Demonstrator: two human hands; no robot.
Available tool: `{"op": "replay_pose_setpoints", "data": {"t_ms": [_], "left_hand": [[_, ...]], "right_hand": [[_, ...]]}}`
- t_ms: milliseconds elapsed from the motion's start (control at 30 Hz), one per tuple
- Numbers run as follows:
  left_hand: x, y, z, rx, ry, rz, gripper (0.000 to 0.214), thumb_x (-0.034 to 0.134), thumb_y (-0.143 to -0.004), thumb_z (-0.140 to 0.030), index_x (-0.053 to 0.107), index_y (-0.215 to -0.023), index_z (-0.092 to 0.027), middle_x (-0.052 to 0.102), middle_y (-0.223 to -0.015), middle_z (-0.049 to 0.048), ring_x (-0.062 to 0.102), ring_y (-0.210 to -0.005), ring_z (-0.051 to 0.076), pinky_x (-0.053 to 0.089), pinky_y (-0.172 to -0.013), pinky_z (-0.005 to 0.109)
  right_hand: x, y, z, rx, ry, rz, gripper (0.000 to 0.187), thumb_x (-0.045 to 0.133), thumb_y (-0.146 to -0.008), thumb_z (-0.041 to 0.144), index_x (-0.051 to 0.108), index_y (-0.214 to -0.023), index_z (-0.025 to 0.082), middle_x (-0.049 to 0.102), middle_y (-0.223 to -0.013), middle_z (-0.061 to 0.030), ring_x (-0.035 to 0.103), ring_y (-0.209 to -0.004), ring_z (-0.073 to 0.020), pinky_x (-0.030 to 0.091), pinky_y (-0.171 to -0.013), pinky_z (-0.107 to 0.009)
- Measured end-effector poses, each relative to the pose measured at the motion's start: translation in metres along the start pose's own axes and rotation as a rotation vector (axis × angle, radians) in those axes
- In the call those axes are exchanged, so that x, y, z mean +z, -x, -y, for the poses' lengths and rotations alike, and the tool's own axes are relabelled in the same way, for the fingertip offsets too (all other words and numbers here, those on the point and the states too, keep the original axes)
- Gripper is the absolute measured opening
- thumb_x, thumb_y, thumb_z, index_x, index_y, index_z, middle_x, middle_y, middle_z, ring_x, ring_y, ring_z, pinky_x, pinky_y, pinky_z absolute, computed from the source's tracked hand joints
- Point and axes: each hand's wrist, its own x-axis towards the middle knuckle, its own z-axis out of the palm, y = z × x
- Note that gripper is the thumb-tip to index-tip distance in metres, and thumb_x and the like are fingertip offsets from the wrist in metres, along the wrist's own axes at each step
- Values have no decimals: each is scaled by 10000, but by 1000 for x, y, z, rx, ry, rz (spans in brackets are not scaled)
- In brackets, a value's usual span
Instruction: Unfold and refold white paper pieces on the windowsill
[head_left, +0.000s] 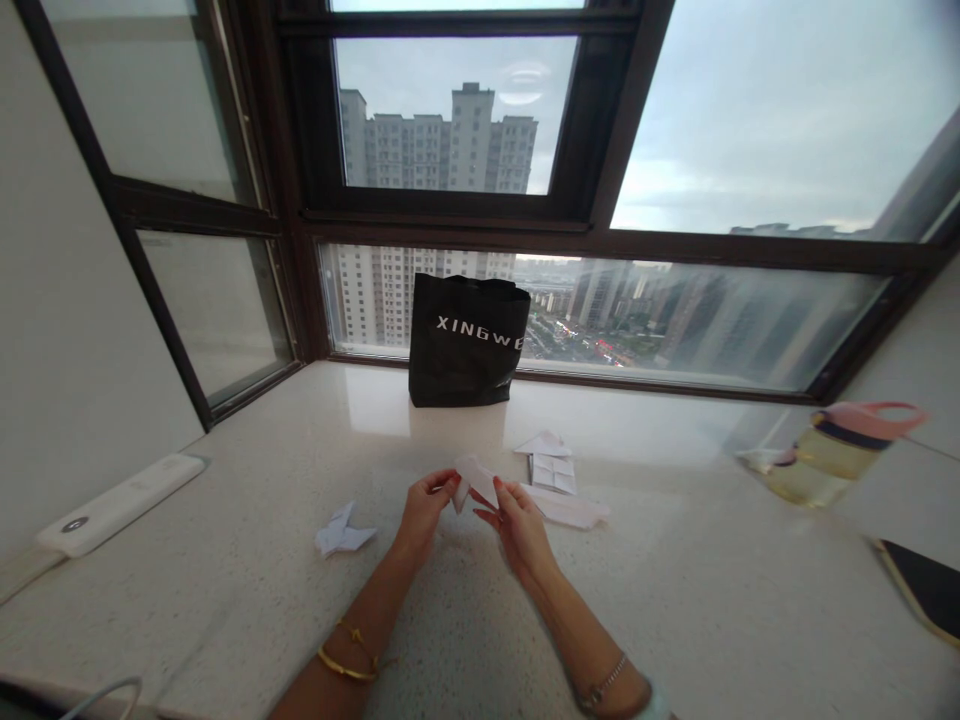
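Note:
Between my two hands is a small folded piece of white paper (475, 474), held above the pale countertop. My left hand (427, 508) pinches its left end between thumb and fingers. On the other side, my right hand (517, 522) grips the right part with thumb and forefinger, its other fingers curled below. A long white paper strip (570, 507) lies just right of my right hand. Behind it sit folded white papers (551, 468), one with square creases. To the left of my left hand rests a folded paper shape (343, 531) with pointed ends.
A black bag (466, 345) stands by the window at the back. At the right are a yellowish bottle (829, 460) with a pink lid and a dark phone-like slab (924, 585). A white power strip (124, 502) lies along the left wall.

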Motion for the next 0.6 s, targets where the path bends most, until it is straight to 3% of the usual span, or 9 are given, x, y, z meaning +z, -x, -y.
{"op": "replay_pose_setpoints", "data": {"t_ms": [267,367,467,600], "left_hand": [[-3,-1,-1,-38,86,-24,337,710,-529,-330,659,-806,-145,666,-756,32,584,-694,137,421,-709,265],[-3,0,-3,-66,87,-32,365,711,-522,-357,651,-810,-142,660,-776,40,583,-665,131,437,-659,260],[-2,2,-4,-62,6,-18,377,695,-540,-384,640,-821,-140,655,-783,46,578,-657,130,444,-616,252],[2,2,-5,-57,-62,34,335,691,-545,-355,634,-785,-128,647,-716,42,565,-618,129,433,-569,239]], "right_hand": [[0,1,-1,79,-13,65,295,719,-568,387,546,-702,188,649,-782,-6,633,-798,-195,470,-591,-256],[-2,-1,-3,101,10,29,302,683,-591,441,578,-754,210,648,-824,-6,622,-802,-185,460,-592,-253],[-5,-5,-3,34,159,-34,336,630,-619,497,626,-792,209,652,-818,-14,601,-767,-164,448,-604,-249],[-9,-9,1,-108,442,45,367,633,-615,482,669,-829,187,664,-755,-25,574,-716,-162,422,-630,-259]]}}
